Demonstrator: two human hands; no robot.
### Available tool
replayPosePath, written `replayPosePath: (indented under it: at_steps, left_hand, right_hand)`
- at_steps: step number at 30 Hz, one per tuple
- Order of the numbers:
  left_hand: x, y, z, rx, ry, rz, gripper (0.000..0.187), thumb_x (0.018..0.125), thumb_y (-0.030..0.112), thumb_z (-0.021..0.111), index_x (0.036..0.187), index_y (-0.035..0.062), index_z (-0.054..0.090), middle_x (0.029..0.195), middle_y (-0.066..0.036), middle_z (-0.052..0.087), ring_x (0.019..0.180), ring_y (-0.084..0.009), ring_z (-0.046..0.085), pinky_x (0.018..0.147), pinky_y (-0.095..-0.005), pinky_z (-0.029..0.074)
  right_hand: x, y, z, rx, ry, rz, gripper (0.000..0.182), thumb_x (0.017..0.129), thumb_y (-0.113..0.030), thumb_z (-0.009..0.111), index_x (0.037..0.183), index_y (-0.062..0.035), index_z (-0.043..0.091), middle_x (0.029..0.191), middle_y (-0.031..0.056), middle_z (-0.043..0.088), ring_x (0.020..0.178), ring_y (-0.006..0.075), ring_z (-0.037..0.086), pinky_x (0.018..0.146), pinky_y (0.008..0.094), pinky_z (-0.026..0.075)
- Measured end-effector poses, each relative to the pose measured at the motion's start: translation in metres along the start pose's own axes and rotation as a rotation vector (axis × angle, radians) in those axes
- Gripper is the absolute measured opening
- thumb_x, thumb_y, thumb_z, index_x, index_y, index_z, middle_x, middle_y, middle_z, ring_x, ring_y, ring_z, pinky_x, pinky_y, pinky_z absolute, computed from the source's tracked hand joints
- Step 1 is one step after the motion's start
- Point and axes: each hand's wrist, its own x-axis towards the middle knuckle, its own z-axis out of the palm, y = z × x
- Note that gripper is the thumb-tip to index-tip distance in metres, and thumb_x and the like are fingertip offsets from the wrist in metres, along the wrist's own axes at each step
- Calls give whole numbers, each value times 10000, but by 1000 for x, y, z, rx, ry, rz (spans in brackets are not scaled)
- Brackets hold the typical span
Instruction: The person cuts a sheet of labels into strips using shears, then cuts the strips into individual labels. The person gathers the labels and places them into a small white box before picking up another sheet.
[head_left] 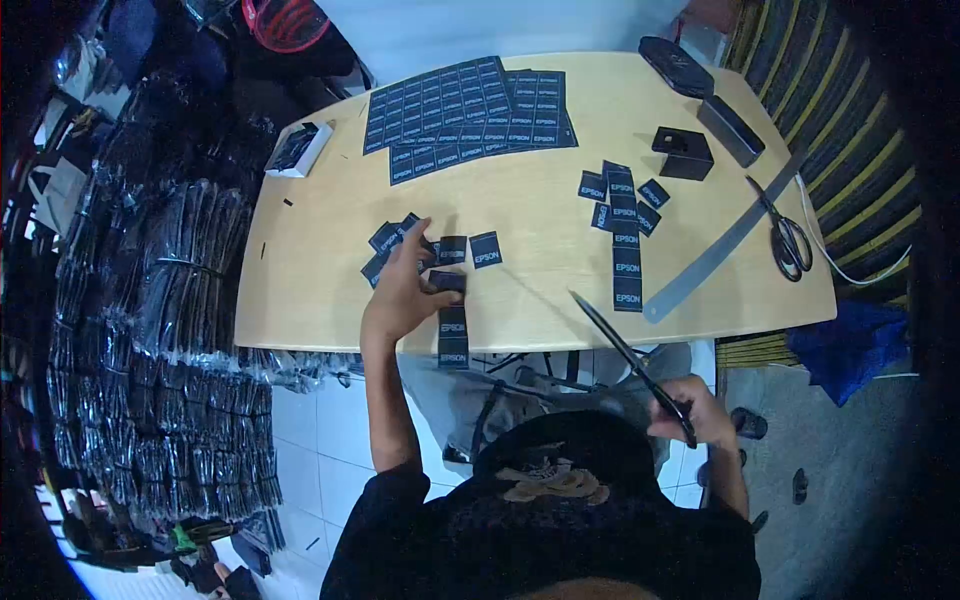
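My left hand (402, 285) is over the left part of the table, fingers spread and thumb at a short strip of black EPSON labels (453, 328). That strip's lower end reaches past the table's front edge. Under and beside the fingers lie several cut square labels (384, 238), partly hidden by the hand. One loose label (486, 250) lies just to their right. Off the front edge, my right hand (692, 412) is closed around the handles of long dark scissors (625, 350), whose tip points up and left over the table.
Printed EPSON sheets (440, 105) overlap at the back. A longer label strip (626, 240) lies among loose labels at right, near a steel ruler (715, 250) and second scissors (788, 240). Black cases (677, 68), a bracket (684, 152) and a white box (298, 150) sit around the table (540, 200).
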Motion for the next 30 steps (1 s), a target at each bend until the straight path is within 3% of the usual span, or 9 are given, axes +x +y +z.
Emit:
replayPosePath:
  at_steps: [4, 6, 9, 12, 18, 21, 24, 26, 30]
  left_hand:
    - [-18, 20, -3, -101, 92, -66, 932, 603, -16, 805, 1380, 77, 299, 1179, -199, 501, 673, -143, 629, 560, -244, 525]
    - [-31, 45, 6, -567, -8, 47, 915, 624, -63, 780, 1387, 69, 293, 1230, -167, 488, 715, -101, 619, 559, -208, 514]
    - [-45, 77, 26, -798, -129, 145, 880, 634, -115, 751, 1373, 43, 300, 1242, -135, 473, 699, -59, 577, 615, -182, 524]
    - [-51, 90, 37, -889, -167, 196, 848, 641, -113, 747, 1354, 17, 308, 1240, -133, 469, 732, -69, 585, 650, -188, 534]
    - [-63, 93, 62, -839, 48, 332, 738, 639, -95, 757, 1261, 29, 380, 1193, -170, 484, 986, -175, 586, 713, -222, 544]
    - [-69, 91, 63, -855, 36, 127, 710, 661, -88, 746, 1254, 16, 371, 1182, -157, 468, 1035, -229, 582, 827, -302, 539]
    - [-67, 97, 65, -970, 92, 238, 692, 718, -109, 694, 1294, 19, 333, 1167, -152, 501, 1020, -181, 582, 780, -270, 535]
    - [-68, 101, 66, -1028, 151, 288, 614, 726, -92, 696, 1262, 17, 416, 1133, -146, 526, 981, -165, 583, 753, -255, 534]
    - [-70, 91, 56, -583, -98, 316, 302, 761, -48, 688, 1054, -8, 623, 1054, -119, 577, 914, -120, 592, 720, -203, 496]
  right_hand:
    - [19, 11, 30, 37, 144, -132, 310, 638, -97, 833, 861, -42, 625, 619, -51, 496, 552, 27, 433, 495, 207, 329]
    - [38, 10, 50, 176, 299, -186, 406, 606, -119, 859, 932, -39, 631, 622, -75, 449, 541, 26, 416, 493, 207, 317]
    - [70, -7, 65, 269, 362, -321, 486, 583, -152, 877, 982, -34, 626, 621, -87, 417, 547, 23, 413, 500, 200, 313]
    - [85, -32, 72, 230, 477, -308, 320, 679, -118, 811, 924, -24, 628, 636, -73, 464, 544, 21, 402, 499, 196, 309]
    - [89, -44, 63, 133, 422, -378, 100, 810, -78, 677, 801, -18, 597, 626, -73, 472, 546, 4, 398, 475, 183, 288]
    - [90, -47, 62, 183, 417, -391, 105, 811, -78, 675, 793, -15, 592, 620, -69, 465, 538, -1, 383, 472, 179, 274]
    - [89, -50, 61, 190, 415, -424, 104, 807, -63, 673, 785, -13, 584, 615, -68, 456, 535, 3, 374, 475, 179, 276]
    - [84, -53, 57, 141, 391, -393, 103, 804, -52, 669, 785, -10, 577, 615, -62, 460, 539, 5, 377, 481, 177, 287]
    - [82, -54, 49, 219, 339, -384, 106, 801, -50, 669, 801, -16, 568, 613, -55, 445, 535, 7, 374, 483, 176, 286]
